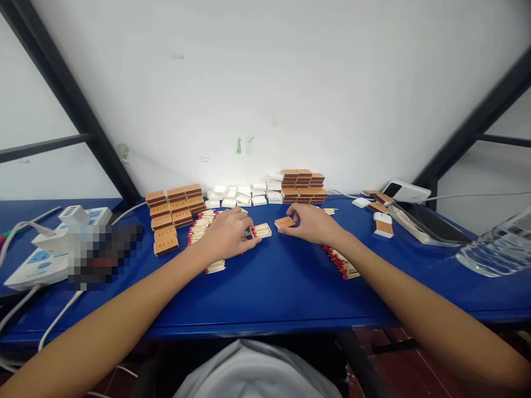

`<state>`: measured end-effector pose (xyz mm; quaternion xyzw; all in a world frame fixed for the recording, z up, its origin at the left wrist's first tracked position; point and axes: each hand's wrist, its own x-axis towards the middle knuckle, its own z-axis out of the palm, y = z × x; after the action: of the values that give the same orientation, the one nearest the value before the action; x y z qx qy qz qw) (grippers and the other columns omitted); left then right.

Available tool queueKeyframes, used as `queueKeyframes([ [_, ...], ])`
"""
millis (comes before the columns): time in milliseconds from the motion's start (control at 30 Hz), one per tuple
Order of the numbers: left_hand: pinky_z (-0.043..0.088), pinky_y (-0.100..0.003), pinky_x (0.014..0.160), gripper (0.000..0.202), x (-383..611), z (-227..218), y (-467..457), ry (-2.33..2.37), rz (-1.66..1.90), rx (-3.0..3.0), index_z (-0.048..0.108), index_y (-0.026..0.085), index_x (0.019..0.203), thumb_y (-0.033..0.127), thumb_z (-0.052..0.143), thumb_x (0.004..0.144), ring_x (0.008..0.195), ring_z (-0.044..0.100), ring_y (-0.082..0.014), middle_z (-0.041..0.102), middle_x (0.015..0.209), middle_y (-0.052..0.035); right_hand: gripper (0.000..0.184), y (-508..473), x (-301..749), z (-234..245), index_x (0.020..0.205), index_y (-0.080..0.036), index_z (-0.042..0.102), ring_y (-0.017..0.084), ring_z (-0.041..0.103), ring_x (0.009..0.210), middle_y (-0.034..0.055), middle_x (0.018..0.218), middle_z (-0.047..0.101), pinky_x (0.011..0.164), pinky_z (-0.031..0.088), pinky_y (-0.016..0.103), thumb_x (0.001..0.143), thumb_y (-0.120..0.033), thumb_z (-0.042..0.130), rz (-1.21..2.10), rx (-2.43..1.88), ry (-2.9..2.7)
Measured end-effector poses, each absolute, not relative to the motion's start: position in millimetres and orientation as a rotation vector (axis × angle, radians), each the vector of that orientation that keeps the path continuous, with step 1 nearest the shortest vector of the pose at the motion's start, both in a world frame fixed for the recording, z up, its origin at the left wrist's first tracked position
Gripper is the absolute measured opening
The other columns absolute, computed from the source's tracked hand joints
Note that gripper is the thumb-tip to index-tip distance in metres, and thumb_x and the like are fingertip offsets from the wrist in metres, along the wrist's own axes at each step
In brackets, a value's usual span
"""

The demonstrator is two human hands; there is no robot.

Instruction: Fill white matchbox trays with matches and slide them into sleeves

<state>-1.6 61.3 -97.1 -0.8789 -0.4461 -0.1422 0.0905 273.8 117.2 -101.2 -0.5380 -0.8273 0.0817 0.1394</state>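
My left hand rests palm down on the blue table, fingers curled around a white inner tray filled with matches. My right hand pinches an orange matchbox sleeve just to the right of that tray. Loose red-tipped matches lie in a heap under and behind my left hand, and another row of matches lies beside my right wrist.
Stacks of orange matchboxes stand at the left and at the back, with white empty trays between them. Power strips and cables sit at far left; a phone, chargers and a plastic bottle at right.
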Motion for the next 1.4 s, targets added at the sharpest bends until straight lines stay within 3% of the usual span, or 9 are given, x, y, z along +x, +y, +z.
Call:
queueKeyframes([
  [67, 0.054, -0.046, 0.093, 0.029, -1, -98, 62, -1.323, -0.419, -2.604, 0.074, 0.017, 0.099, 0.046, 0.072, 0.098, 0.110, 0.067, -0.0323, 0.075, 0.099, -0.0112, 0.062, 121, 279, -101, 0.127, -0.019, 0.069, 0.034, 0.070, 0.104, 0.0156, 0.121, 0.074, 0.082, 0.053, 0.040, 0.085, -0.064, 0.077, 0.252, -1.462, -2.472],
  [167, 0.054, -0.046, 0.092, 0.028, -1, -97, 62, -1.318, -0.419, -2.599, 0.074, 0.017, 0.097, 0.045, 0.073, 0.098, 0.108, 0.067, -0.0327, 0.075, 0.096, -0.0110, 0.060, 131, 290, -103, 0.143, -0.023, 0.067, 0.036, 0.063, 0.126, 0.0158, 0.138, 0.068, 0.102, 0.052, 0.046, 0.091, -0.052, 0.074, 0.353, -1.183, -2.606],
  [267, 0.054, -0.045, 0.090, 0.028, -1, -96, 62, -1.328, -0.420, -2.587, 0.074, 0.017, 0.095, 0.045, 0.074, 0.098, 0.106, 0.068, -0.0325, 0.076, 0.095, -0.0111, 0.046, 137, 294, -107, 0.137, -0.025, 0.073, 0.036, 0.059, 0.132, 0.0131, 0.136, 0.071, 0.109, 0.048, 0.049, 0.095, -0.044, 0.069, 0.416, -1.035, -2.656],
  [433, 0.053, -0.044, 0.089, 0.029, 0, -96, 62, -1.336, -0.442, -2.565, 0.074, 0.016, 0.097, 0.046, 0.076, 0.097, 0.106, 0.069, -0.0322, 0.077, 0.098, -0.0121, 0.046, 132, 285, -105, 0.128, -0.025, 0.076, 0.034, 0.064, 0.118, 0.0116, 0.124, 0.075, 0.101, 0.050, 0.048, 0.092, -0.054, 0.075, 0.425, -0.935, -2.582],
  [600, 0.053, -0.042, 0.087, 0.028, 0, -96, 62, -1.326, -0.471, -2.582, 0.074, 0.017, 0.095, 0.045, 0.077, 0.095, 0.104, 0.069, -0.0320, 0.076, 0.094, -0.0115, 0.043, 122, 276, -101, 0.122, -0.025, 0.078, 0.032, 0.066, 0.112, 0.0115, 0.118, 0.075, 0.095, 0.052, 0.045, 0.091, -0.054, 0.078, 0.441, -0.866, -2.526],
  [867, 0.051, -0.039, 0.081, 0.028, -2, -94, 66, -1.501, -0.641, -2.651, 0.077, 0.019, 0.094, 0.047, 0.077, 0.094, 0.100, 0.071, -0.0303, 0.079, 0.095, -0.0098, 0.052, 126, 276, -107, 0.128, -0.023, 0.075, 0.029, 0.067, 0.102, 0.0127, 0.119, 0.074, 0.088, 0.055, 0.043, 0.088, -0.056, 0.078, 0.527, -0.905, -2.432],
  [1067, 0.050, -0.035, 0.076, 0.033, -8, -92, 71, -1.644, -0.849, -2.712, 0.077, 0.021, 0.086, 0.054, 0.077, 0.091, 0.094, 0.072, -0.0260, 0.080, 0.091, -0.0061, 0.053, 124, 275, -102, 0.124, -0.021, 0.077, 0.028, 0.069, 0.098, 0.0122, 0.114, 0.076, 0.081, 0.056, 0.040, 0.088, -0.059, 0.078, 0.549, -0.945, -2.395],
  [1400, 0.054, -0.031, 0.074, 0.035, -10, -93, 75, -1.744, -1.036, -2.782, 0.081, 0.022, 0.089, 0.057, 0.080, 0.088, 0.086, 0.076, -0.0221, 0.081, 0.089, -0.0041, 0.042, 121, 274, -100, 0.117, -0.023, 0.077, 0.026, 0.072, 0.100, 0.0097, 0.115, 0.078, 0.081, 0.057, 0.037, 0.089, -0.054, 0.078, 0.569, -0.964, -2.348],
])
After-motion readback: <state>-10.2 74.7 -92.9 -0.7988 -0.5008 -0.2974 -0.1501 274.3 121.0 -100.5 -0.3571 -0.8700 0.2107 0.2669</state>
